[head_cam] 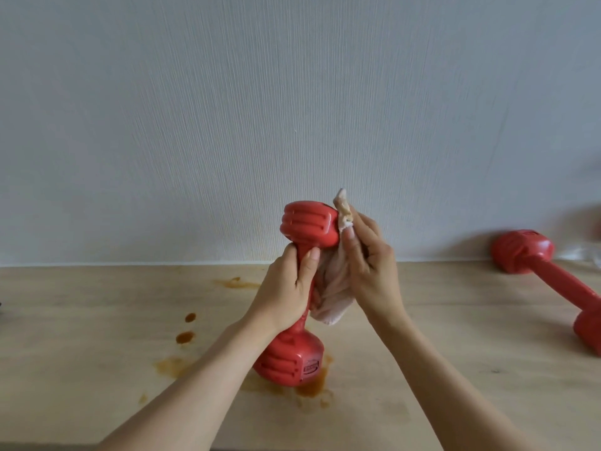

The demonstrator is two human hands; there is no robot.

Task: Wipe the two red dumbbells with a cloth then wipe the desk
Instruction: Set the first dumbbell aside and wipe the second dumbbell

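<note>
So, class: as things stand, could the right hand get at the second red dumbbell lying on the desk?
Probably yes. The second dumbbell lies on the right hand's own side with bare desk between, but that hand first has the cloth to deal with.

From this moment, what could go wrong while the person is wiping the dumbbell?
1. The held dumbbell stands tilted on one end in a brown spill; its base may slide, or pick up the stain again.
2. The cloth in the right hand already shows brown marks near its top, so it may smear dirt instead of removing it.
3. Only the left hand grips the handle; a slip could likely drop the dumbbell on the desk.
</note>
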